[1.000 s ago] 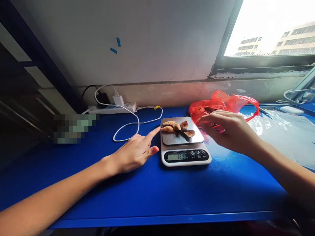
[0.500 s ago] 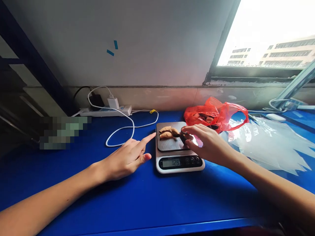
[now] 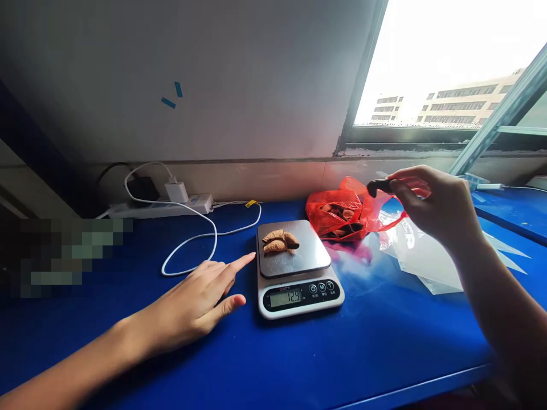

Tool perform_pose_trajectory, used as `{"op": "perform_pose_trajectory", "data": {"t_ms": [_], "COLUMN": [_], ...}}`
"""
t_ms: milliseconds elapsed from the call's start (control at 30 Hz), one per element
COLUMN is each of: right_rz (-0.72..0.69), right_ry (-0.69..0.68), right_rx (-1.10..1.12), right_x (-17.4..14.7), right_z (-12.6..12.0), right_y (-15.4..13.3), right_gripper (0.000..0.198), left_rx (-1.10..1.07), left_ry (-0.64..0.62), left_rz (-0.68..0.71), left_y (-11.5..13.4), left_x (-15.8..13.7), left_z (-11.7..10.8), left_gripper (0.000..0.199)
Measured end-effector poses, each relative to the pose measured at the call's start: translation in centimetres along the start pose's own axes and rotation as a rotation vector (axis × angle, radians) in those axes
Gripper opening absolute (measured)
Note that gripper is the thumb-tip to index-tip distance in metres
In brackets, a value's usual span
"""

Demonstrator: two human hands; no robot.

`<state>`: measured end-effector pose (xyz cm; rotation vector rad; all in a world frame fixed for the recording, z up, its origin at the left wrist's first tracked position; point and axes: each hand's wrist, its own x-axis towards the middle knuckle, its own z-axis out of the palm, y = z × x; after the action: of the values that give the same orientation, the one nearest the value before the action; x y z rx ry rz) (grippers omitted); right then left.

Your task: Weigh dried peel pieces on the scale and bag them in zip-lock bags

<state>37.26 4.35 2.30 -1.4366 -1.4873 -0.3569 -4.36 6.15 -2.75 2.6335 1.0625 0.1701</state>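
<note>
A white kitchen scale (image 3: 299, 307) with a metal top stands on the blue table, its display reading 12.9. On its plate lies a small cluster of brown, rough-skinned, curved dried pieces (image 3: 277, 241), one with a dark end. My left hand (image 3: 200, 299) rests left of the scale, index finger stretched towards the plate's edge, thumb apart, holding nothing. Up to the right, my right hand (image 3: 431, 199) pinches a dark, curved dried piece (image 3: 379, 187) in the air near an opened red plastic bag (image 3: 316, 210). More brown and dark pieces (image 3: 342, 213) show inside that bag.
Clear plastic bags (image 3: 421, 250) lie flat at the right, partly behind my right arm. Against the wall at the back left is a power strip (image 3: 199, 204) with plugs, and a white cable (image 3: 188, 236) loops across the table. A window (image 3: 427, 74) is at upper right.
My right hand has lifted off the scale plate, up and to the right, with the dark piece in its fingers. The display still shows 12.9. The whole view has shifted slightly.
</note>
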Motion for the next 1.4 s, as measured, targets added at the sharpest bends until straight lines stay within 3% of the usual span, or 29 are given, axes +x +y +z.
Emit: {"op": "perform_pose_trajectory", "data": {"t_ms": [133, 233, 333, 533, 667, 800, 1033, 1267, 1400], "right_rz": [0.026, -0.048, -0.115, -0.239, -0.311, -0.311, -0.200, -0.088, -0.054], "right_ry": [-0.075, -0.223, -0.308, -0.384, -0.479, -0.481, -0.367, -0.327, -0.345], "right_rx": [-0.043, 0.010, 0.003, -0.145, -0.169, -0.159, -0.106, -0.022, 0.053], "right_x": [0.0, -0.6, -0.8, -0.3, -1.6, -2.7, -1.1, -0.7, -0.2], "right_z": [2.2, 4.6, 5.5, 4.0, 5.2, 8.0, 11.3, 12.0, 11.5], "right_y": [3.1, 4.5, 5.1, 4.0, 2.1, 1.5, 2.9, 4.4, 4.4], "right_gripper": [0.013, 0.009, 0.005, 0.017, 0.029, 0.022, 0.024, 0.019, 0.014], "left_rx": [0.030, 0.037, 0.053, 0.097, 0.121, 0.149, 0.209, 0.237, 0.216], "left_ry": [0.000, -0.003, -0.008, -0.012, -0.021, 0.019, 0.056, 0.081, 0.035], "left_rz": [0.014, 0.032, 0.044, 0.081, 0.068, 0.072, 0.048, 0.047, 0.008], "left_y": [-0.1, -0.2, -0.3, -0.4, -0.2, -0.2, -0.8, -1.4, -1.4], "left_x": [-0.1, 0.0, -0.1, -0.1, 0.0, 0.0, 0.1, -0.2, -0.2], "left_z": [-0.1, 0.0, 0.0, 0.1, 0.0, 0.1, 0.8, 1.2, 1.3], "left_gripper": [0.060, 0.057, 0.055, 0.051, 0.050, 0.049, 0.050, 0.050, 0.053]}}
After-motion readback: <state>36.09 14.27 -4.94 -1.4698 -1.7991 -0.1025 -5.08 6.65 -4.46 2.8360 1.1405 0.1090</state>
